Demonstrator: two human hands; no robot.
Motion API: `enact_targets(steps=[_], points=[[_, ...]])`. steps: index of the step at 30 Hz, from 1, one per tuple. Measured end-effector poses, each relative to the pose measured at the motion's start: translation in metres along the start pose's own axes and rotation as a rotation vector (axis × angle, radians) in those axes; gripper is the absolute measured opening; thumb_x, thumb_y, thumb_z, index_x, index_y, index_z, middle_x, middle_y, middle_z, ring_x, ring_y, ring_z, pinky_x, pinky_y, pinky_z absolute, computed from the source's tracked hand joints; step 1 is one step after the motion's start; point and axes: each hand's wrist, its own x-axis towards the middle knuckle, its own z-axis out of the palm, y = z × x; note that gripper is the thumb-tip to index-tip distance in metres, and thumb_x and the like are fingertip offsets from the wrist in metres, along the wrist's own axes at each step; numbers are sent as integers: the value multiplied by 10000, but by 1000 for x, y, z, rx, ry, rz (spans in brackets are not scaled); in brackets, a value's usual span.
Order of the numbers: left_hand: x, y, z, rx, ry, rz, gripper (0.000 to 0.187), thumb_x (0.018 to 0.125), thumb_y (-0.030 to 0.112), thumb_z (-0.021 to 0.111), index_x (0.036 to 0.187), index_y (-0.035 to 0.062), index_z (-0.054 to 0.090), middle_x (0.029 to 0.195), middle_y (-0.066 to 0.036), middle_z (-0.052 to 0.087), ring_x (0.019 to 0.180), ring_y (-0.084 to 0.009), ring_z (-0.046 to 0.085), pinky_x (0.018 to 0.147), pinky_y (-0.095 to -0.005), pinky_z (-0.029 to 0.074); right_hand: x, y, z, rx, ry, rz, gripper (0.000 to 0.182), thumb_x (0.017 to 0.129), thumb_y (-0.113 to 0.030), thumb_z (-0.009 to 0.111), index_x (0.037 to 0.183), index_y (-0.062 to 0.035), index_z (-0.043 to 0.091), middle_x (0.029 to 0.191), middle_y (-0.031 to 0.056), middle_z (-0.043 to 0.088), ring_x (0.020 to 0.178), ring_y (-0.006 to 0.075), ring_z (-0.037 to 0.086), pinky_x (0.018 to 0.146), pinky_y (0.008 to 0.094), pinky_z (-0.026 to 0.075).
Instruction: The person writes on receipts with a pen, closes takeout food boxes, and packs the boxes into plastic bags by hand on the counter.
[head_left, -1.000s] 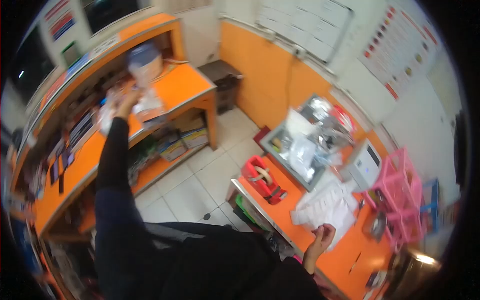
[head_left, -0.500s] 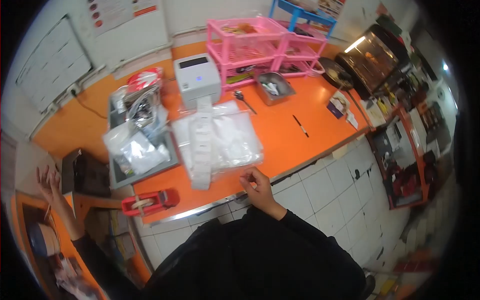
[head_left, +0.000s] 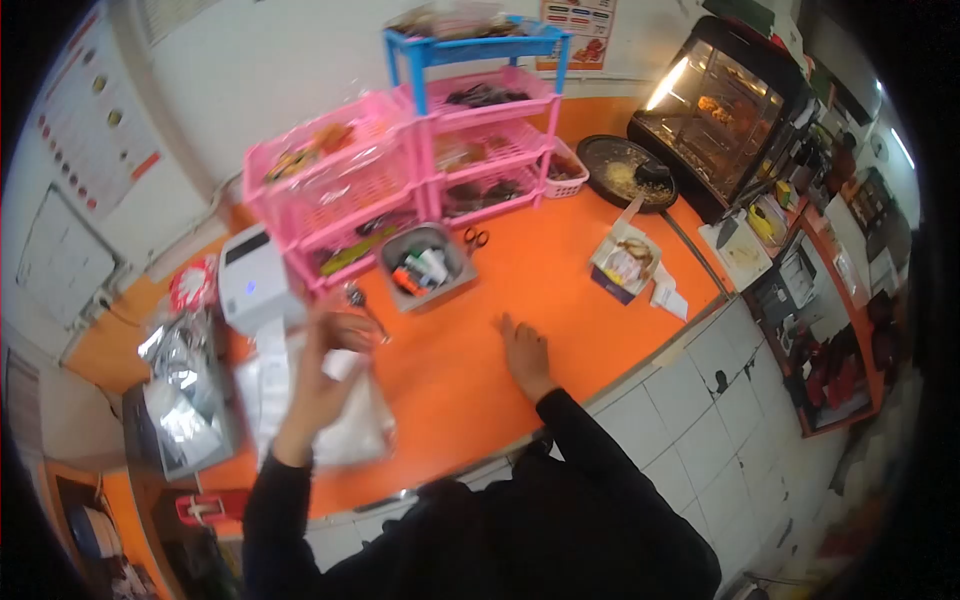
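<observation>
My left hand (head_left: pixel 325 385), smeared by motion, is raised over the stack of clear plastic bags (head_left: pixel 365 425). Its thumb and fingers are apart and hold nothing visible. Partly behind it lies the white label strip (head_left: pixel 273 355) coming from the label printer (head_left: pixel 257 283). A spoon (head_left: pixel 368 312) is just past its fingertips. My right hand (head_left: pixel 527 358) is low at the middle of the orange table (head_left: pixel 440 370), fingers curled downward. It covers the area where a pen lay; no pen shows, and what is under or in the fingers is hidden.
Pink and blue racks (head_left: pixel 480 110) stand along the wall, a metal tin (head_left: pixel 427 268) and scissors (head_left: pixel 476 238) before them. To the right are an open food box (head_left: pixel 626 265), a black pan (head_left: pixel 627 174) and a lit display case (head_left: pixel 710 110). A red tape dispenser (head_left: pixel 210 508) sits at the front left corner.
The view has swung right. My left hand has come from the far left to over the bags. My right hand has reached forward onto the table, where the pen is now out of sight.
</observation>
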Motion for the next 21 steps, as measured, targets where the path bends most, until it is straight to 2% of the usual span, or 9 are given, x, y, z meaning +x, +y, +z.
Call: enact_targets(steps=[3, 5, 7, 9, 11, 13, 17, 19, 21], points=[[69, 9, 102, 88, -280, 104, 720, 839, 128, 709, 1452, 46, 341, 1114, -125, 636, 967, -222, 631, 862, -353, 498, 3, 66, 5, 405, 25, -25, 264, 906, -115, 527, 1159, -49, 562, 931, 207, 555, 852, 397, 564, 701, 477, 467], [94, 25, 154, 110, -400, 103, 680, 849, 128, 693, 1443, 51, 370, 1105, -114, 639, 961, -247, 633, 877, -363, 497, 0, 114, -54, 628, 91, 44, 202, 911, -97, 513, 1084, -23, 588, 914, 209, 551, 837, 391, 563, 678, 477, 460], [102, 23, 192, 84, -511, 69, 657, 846, 102, 698, 1425, 47, 391, 1107, -115, 642, 965, -240, 636, 892, -361, 496, 18, 169, -96, 421, 324, 233, 145, 902, -108, 541, 976, -1, 605, 853, 206, 541, 804, 390, 561, 662, 480, 449], [106, 14, 225, 52, -582, -10, 633, 853, 100, 695, 1414, 44, 404, 1086, -112, 648, 959, -237, 638, 892, -359, 497, 47, 249, -99, 449, 475, 489, 165, 848, -102, 586, 961, 16, 608, 774, 165, 546, 738, 378, 547, 685, 445, 450], [103, -8, 258, 0, -636, -139, 608, 871, 122, 681, 1410, 44, 411, 1041, -106, 656, 945, -237, 639, 878, -356, 500, 69, 328, -86, 190, 382, 606, 210, 801, -152, 679, 868, 19, 577, 772, 172, 559, 765, 380, 567, 687, 457, 450], [102, -34, 295, -46, -746, -161, 590, 889, 148, 664, 1413, 51, 412, 994, -101, 658, 928, -230, 640, 863, -355, 501, 77, 363, -64, 348, 370, 578, 218, 783, -154, 693, 859, 16, 580, 783, 175, 573, 798, 372, 586, 691, 458, 455], [118, -60, 353, 22, -987, -303, 576, 911, 190, 623, 1426, 71, 394, 947, -111, 648, 900, -260, 637, 810, -374, 495, 60, 380, -19, 216, 123, 529, 181, 791, -147, 669, 931, -38, 631, 884, 184, 607, 893, 385, 600, 762, 464, 476], [122, -71, 370, 43, -970, -311, 531, 923, 193, 599, 1411, 86, 418, 998, -133, 644, 925, -274, 637, 829, -377, 497, 40, 364, -23, 269, 66, 609, 268, 768, -125, 651, 1035, -100, 662, 932, 158, 612, 977, 367, 581, 825, 484, 458], [109, -87, 382, 64, -881, -249, 487, 922, 179, 581, 1385, 95, 453, 1067, -146, 635, 979, -287, 628, 861, -380, 493, 11, 322, -42, 129, 198, 551, 365, 745, -125, 645, 1108, -134, 677, 958, 125, 625, 1045, 349, 558, 873, 508, 426]])
